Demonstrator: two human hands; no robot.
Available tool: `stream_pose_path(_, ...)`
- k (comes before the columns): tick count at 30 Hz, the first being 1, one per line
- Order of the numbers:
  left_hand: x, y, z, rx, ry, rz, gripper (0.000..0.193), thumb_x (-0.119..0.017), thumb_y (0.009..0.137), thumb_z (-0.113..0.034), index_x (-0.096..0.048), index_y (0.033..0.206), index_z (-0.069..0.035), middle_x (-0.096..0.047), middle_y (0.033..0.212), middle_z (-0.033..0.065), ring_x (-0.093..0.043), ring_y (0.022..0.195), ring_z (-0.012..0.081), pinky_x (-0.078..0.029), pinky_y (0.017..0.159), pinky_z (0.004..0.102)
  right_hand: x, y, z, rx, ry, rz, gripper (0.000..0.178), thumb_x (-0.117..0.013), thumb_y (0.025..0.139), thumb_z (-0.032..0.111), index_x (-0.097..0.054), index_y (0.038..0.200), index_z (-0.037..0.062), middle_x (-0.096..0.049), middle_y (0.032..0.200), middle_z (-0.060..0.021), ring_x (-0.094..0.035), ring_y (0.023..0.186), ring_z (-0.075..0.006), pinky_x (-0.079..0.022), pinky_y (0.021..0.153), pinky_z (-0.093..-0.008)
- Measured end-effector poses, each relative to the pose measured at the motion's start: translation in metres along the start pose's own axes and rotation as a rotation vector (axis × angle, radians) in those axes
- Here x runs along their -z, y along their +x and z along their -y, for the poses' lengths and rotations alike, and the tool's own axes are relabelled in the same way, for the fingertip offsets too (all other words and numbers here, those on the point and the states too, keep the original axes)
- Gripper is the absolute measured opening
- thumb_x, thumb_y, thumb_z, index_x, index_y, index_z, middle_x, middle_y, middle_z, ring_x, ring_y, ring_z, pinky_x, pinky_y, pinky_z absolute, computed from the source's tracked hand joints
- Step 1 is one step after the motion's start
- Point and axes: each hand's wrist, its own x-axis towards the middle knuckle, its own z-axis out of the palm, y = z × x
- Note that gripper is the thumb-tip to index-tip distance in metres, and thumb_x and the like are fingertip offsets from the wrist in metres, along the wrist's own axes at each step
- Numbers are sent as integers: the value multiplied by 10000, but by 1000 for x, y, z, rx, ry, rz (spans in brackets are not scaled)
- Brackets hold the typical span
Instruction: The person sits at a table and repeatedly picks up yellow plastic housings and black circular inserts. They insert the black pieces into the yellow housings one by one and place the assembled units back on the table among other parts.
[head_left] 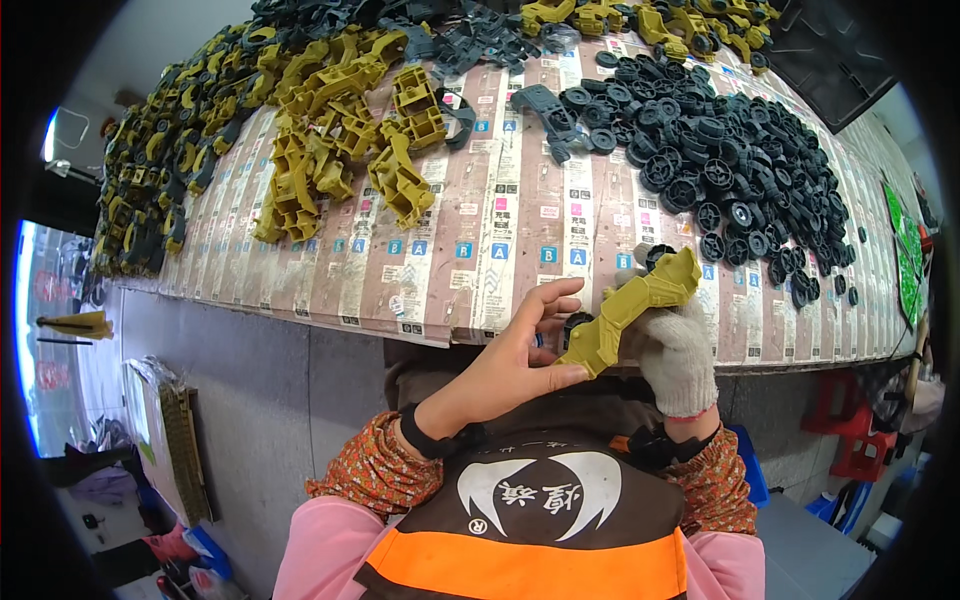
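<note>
A yellow plastic toy vehicle body [632, 308] is held tilted in front of me, over the near edge of the table. My bare left hand [500, 365] grips its lower left end between thumb and fingers. From behind and to the right, my right hand [680, 365], in a whitish knit glove, holds the same body; most of its fingers are hidden by it. Dark wheels show at the body's edge, one wheel [657, 255] at the upper end by the gloved fingertips and another wheel [577, 322] beside my left fingers.
A large heap of black wheels [720, 160] covers the table's right side. Yellow vehicle bodies [325, 130] lie to the left, with dark grey parts [480, 42] behind. Bodies with wheels [160, 150] pile at the far left. Red stools [862, 445] stand below at right.
</note>
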Motion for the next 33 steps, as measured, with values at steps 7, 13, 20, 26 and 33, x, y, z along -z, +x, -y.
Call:
stream_pose_path(7, -12, 1, -5, -67, 113, 65, 977, -800, 892, 7, -208, 1646, -183, -373, 1531, 129, -478, 1395, 240, -484, 1100, 388, 3, -3, -11, 27, 120, 16, 485, -588, 964, 0, -524, 1444, 2, -662, 1327, -148, -688, 1202, -284, -594, 1017, -465)
stream_pose_path(13, -6, 2, 0, -55, 102, -78, 706, -725, 928, 15, -372, 1523, -128, -481, 1389, 88, -546, 1262, 163, -496, 1057, 327, -3, -5, -5, 72, 86, 21, 564, -610, 955, 6, -463, 1499, -17, -648, 1334, -139, -669, 1220, -230, -588, 1010, -397)
stream_pose_path(20, 13, 1, -7, 24, -165, -129, 542, -673, 990, -57, -450, 1478, -136, -524, 1299, 40, -608, 1124, 123, -584, 874, 278, 8, -2, 2, 106, 76, -24, 699, -674, 924, 37, -399, 1563, -39, -581, 1433, -158, -650, 1232, -255, -556, 1043, -372)
stream_pose_path(26, 25, 0, -9, 108, -314, -130, 554, -669, 1017, -204, -445, 1518, -131, -610, 1330, 66, -674, 1131, 189, -634, 817, 327, 13, -3, 5, 221, -149, -42, 776, -746, 908, 125, -390, 1574, -50, -563, 1452, -164, -583, 1304, -242, -492, 1111, -384)
stream_pose_path(33, 31, 1, -11, 123, -392, -129, 627, -661, 1040, -354, -411, 1562, -113, -603, 1444, 144, -673, 1237, 296, -631, 876, 434, 6, -13, 12, 130, -120, 8, 704, -735, 899, 123, -461, 1521, -56, -616, 1384, -151, -627, 1235, -217, -530, 1049, -363)
